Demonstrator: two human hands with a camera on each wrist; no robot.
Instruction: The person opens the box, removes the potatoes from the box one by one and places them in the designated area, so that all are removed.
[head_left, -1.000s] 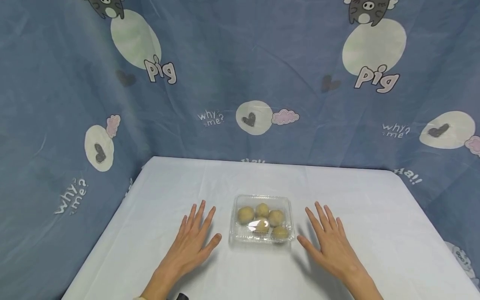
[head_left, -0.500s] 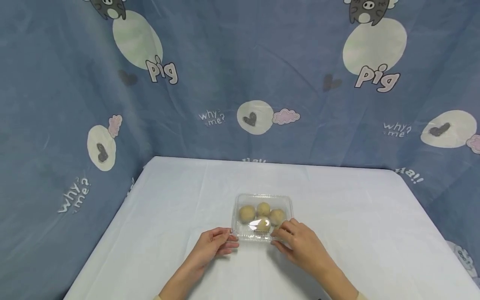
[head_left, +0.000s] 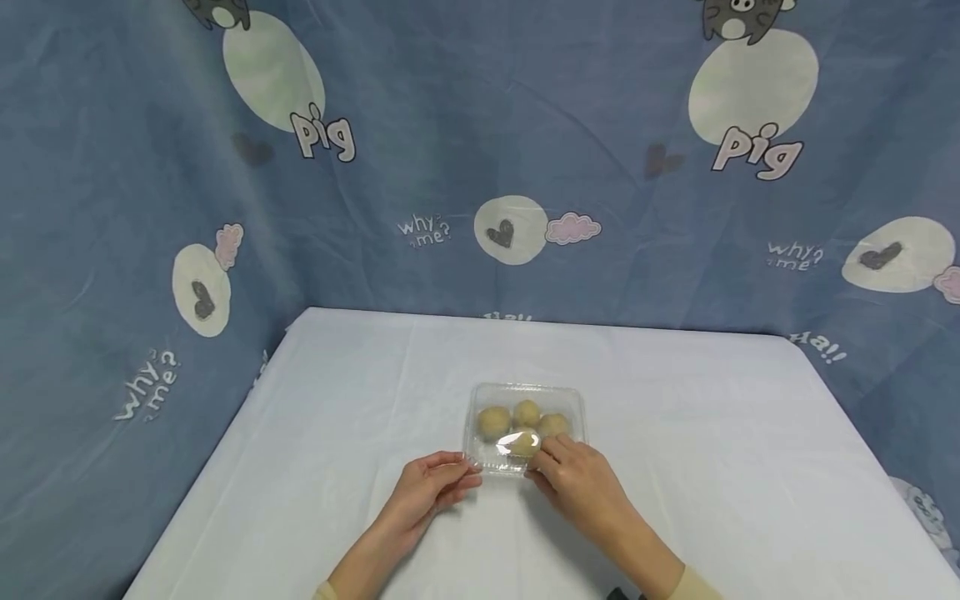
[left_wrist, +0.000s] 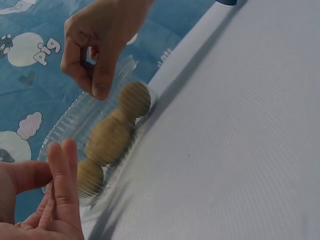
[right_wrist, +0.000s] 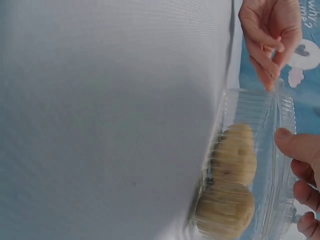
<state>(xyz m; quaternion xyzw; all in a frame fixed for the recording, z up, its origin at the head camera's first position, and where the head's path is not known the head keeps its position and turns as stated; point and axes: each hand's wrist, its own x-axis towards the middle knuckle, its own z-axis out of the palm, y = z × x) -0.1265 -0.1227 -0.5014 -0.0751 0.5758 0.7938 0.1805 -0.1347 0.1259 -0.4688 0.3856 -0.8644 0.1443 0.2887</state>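
Note:
A clear plastic clamshell box (head_left: 527, 387) sits mid-table in the head view, with several round, yellowish-tan balls (head_left: 493, 423) inside. My left hand (head_left: 431, 493) pinches its front left corner between thumb and fingers. At the front edge, right of the middle, my right hand (head_left: 583, 492) pinches the rim and covers the box's front right part. In the right wrist view, the right thumb (right_wrist: 290, 142) lies on the rim with the other fingers curled behind it. From these views I cannot tell whether the lid has lifted from the base.
A white cloth covers the table (head_left: 360, 392) around the box. Behind and at the sides hangs a blue curtain (head_left: 420, 150) with pig prints, meeting the table's back edge. A small dark object (head_left: 618, 593) shows by the right forearm.
Both hands were spread flat on either side of the box, apart from it. They came inward to its front edge and gripped it. The right hand then slid slightly left.

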